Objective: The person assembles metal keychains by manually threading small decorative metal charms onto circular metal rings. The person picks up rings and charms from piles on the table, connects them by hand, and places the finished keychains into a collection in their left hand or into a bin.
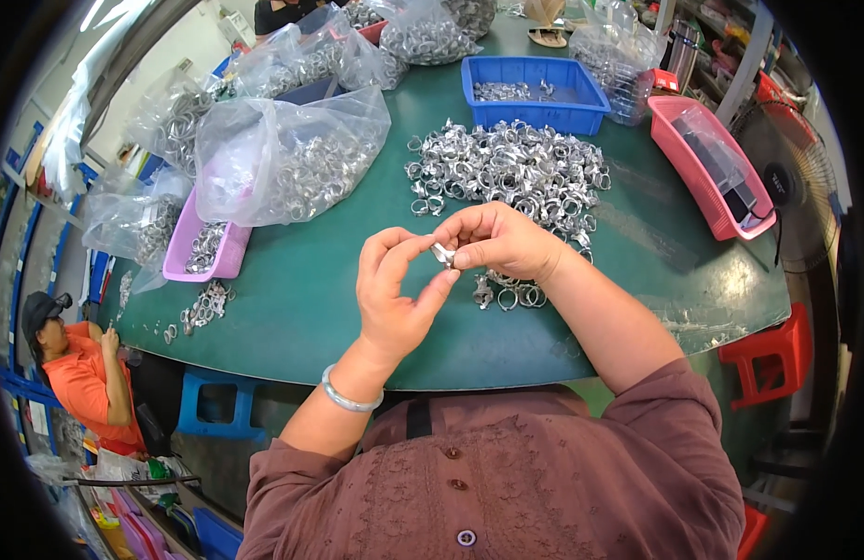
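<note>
Over the near middle of the green table (311,308), a small shiny silver metal ring (442,254) is held up between both hands. My left hand (393,294) pinches it from the left with thumb and index finger; a pale bangle circles that wrist. From the right, thumb and fingertips of my right hand (507,241) close on the same ring, hiding part of it. Just beyond the hands spreads a large heap of similar metal rings (507,163). A smaller group of rings (511,291) lies under my right wrist.
A blue tray (541,114) with some rings stands behind the heap. To the right is a pink basket (686,177), near a fan (788,182). Filled plastic bags (329,168) and a purple bin (231,252) occupy the left. A person in orange (82,392) is at far left.
</note>
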`<control>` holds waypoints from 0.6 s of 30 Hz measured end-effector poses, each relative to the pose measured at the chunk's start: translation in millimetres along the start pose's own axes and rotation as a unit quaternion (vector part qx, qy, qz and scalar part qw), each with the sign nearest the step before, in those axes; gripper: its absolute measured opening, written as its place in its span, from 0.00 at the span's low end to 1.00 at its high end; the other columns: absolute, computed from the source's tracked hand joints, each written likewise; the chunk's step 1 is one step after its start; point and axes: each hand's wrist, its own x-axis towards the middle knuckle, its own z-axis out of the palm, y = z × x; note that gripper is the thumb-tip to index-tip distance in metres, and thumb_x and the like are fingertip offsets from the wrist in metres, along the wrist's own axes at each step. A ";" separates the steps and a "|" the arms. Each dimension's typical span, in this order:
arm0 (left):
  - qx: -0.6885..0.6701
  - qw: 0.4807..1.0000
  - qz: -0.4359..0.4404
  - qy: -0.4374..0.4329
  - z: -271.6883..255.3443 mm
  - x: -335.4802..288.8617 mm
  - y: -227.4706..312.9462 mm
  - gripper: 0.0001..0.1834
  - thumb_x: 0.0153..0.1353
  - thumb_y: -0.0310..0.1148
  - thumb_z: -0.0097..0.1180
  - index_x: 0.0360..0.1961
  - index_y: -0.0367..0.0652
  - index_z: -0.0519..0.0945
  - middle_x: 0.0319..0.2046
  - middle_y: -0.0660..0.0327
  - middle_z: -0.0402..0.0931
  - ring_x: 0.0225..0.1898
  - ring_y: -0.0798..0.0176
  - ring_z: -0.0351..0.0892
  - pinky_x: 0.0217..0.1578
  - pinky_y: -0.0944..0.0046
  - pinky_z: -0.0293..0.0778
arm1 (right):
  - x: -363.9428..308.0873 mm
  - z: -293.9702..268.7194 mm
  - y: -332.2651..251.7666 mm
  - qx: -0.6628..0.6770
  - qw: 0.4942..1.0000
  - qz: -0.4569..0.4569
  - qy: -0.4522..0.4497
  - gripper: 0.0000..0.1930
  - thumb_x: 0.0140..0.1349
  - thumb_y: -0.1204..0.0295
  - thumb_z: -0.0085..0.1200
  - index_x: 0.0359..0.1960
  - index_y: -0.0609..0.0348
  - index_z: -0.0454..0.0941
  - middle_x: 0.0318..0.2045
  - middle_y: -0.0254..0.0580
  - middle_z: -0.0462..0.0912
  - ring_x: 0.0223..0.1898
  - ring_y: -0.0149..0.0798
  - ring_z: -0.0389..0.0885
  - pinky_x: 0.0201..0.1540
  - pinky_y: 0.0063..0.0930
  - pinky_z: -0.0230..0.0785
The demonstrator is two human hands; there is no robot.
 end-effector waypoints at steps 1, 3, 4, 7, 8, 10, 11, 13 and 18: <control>-0.004 1.000 -0.004 -0.001 0.3 -0.8 -0.9 0.21 0.38 0.26 0.65 0.38 0.39 0.76 0.35 0.56 0.69 0.36 0.59 0.70 0.36 0.65 0.68 | 0.1 -0.6 0.1 -0.013 1.000 -0.002 0.004 0.14 0.51 0.79 0.56 0.41 0.67 0.74 0.33 0.37 0.77 0.35 0.29 0.76 0.41 0.22 0.70; -0.013 1.000 -0.014 -0.008 0.6 -2.3 -1.0 0.21 0.39 0.26 0.65 0.38 0.39 0.76 0.35 0.56 0.69 0.36 0.59 0.70 0.36 0.65 0.68 | 0.0 -1.6 0.2 -0.025 1.000 -0.004 0.010 0.14 0.50 0.80 0.57 0.40 0.67 0.74 0.33 0.37 0.77 0.35 0.29 0.76 0.41 0.22 0.70; -0.021 0.999 -0.023 -0.013 0.9 -2.9 -0.9 0.21 0.39 0.26 0.65 0.38 0.39 0.76 0.35 0.56 0.69 0.36 0.59 0.70 0.36 0.65 0.68 | -0.1 -2.0 0.1 -0.048 0.999 -0.008 0.010 0.14 0.49 0.80 0.57 0.40 0.66 0.74 0.32 0.36 0.77 0.35 0.28 0.76 0.40 0.21 0.70; -0.071 0.994 -0.075 -0.034 0.8 -9.7 -9.7 0.20 0.45 0.25 0.62 0.42 0.38 0.74 0.37 0.57 0.69 0.38 0.62 0.71 0.38 0.65 0.68 | 0.9 -1.2 0.0 -0.073 0.997 -0.015 0.014 0.14 0.49 0.79 0.57 0.40 0.66 0.74 0.32 0.36 0.78 0.34 0.28 0.75 0.40 0.21 0.69; -0.070 0.994 -0.074 -0.034 1.7 -12.6 -12.3 0.20 0.45 0.25 0.62 0.42 0.38 0.74 0.37 0.57 0.69 0.38 0.62 0.71 0.38 0.65 0.68 | 1.5 -0.7 -0.2 -0.076 0.997 -0.019 0.019 0.14 0.50 0.79 0.57 0.40 0.66 0.74 0.32 0.36 0.78 0.34 0.28 0.76 0.39 0.22 0.69; -0.397 0.877 -0.270 -0.015 4.7 -16.3 -13.9 0.18 0.51 0.24 0.58 0.46 0.38 0.72 0.38 0.61 0.70 0.39 0.65 0.71 0.40 0.66 0.68 | -0.1 0.2 -3.5 -0.062 0.998 -0.010 0.028 0.13 0.51 0.79 0.56 0.40 0.66 0.74 0.32 0.36 0.78 0.34 0.28 0.76 0.39 0.22 0.69; -0.436 0.851 -0.290 -0.029 2.0 -17.9 -16.1 0.18 0.56 0.27 0.55 0.48 0.39 0.70 0.39 0.64 0.70 0.41 0.68 0.70 0.42 0.67 0.66 | -0.7 0.1 -4.6 -0.048 0.998 -0.001 0.037 0.13 0.52 0.78 0.56 0.41 0.65 0.74 0.32 0.37 0.79 0.33 0.28 0.76 0.39 0.23 0.69; -0.488 0.814 -0.313 -0.017 0.6 -20.5 -21.7 0.19 0.56 0.29 0.55 0.49 0.41 0.70 0.40 0.65 0.71 0.41 0.67 0.69 0.42 0.67 0.65 | -0.7 -2.0 -5.4 -0.057 0.998 -0.010 0.038 0.13 0.52 0.78 0.55 0.41 0.65 0.74 0.32 0.38 0.79 0.33 0.28 0.76 0.39 0.23 0.69; -0.557 0.747 -0.361 -0.018 -1.9 -20.8 -25.5 0.19 0.57 0.36 0.54 0.49 0.44 0.70 0.40 0.66 0.71 0.42 0.66 0.68 0.41 0.64 0.64 | -1.5 -6.5 -6.3 -0.075 0.993 -0.033 0.079 0.12 0.54 0.75 0.54 0.41 0.64 0.75 0.30 0.38 0.79 0.31 0.29 0.76 0.37 0.23 0.69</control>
